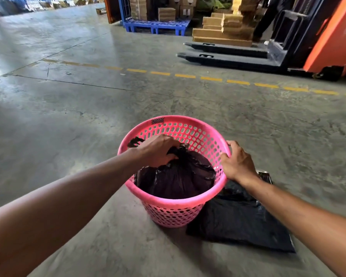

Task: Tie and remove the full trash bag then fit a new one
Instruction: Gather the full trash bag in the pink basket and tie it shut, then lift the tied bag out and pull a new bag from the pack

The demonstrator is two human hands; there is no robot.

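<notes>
A pink perforated basket (pixel 169 202) stands on the concrete floor in front of me. Inside it sits a full black trash bag (pixel 180 178), its neck gathered at the top. My left hand (pixel 158 149) is closed around that gathered neck. My right hand (pixel 237 162) grips the basket's right rim. A flat folded black bag (pixel 240 222) lies on the floor just right of the basket, partly under my right forearm.
An orange pallet truck (pixel 332 37) with two long dark forks (pixel 226 59) stands at the back right. Behind it are stacked cardboard boxes (pixel 224 29) and a blue pallet (pixel 156 26). A dashed yellow line (pixel 188 76) crosses the floor.
</notes>
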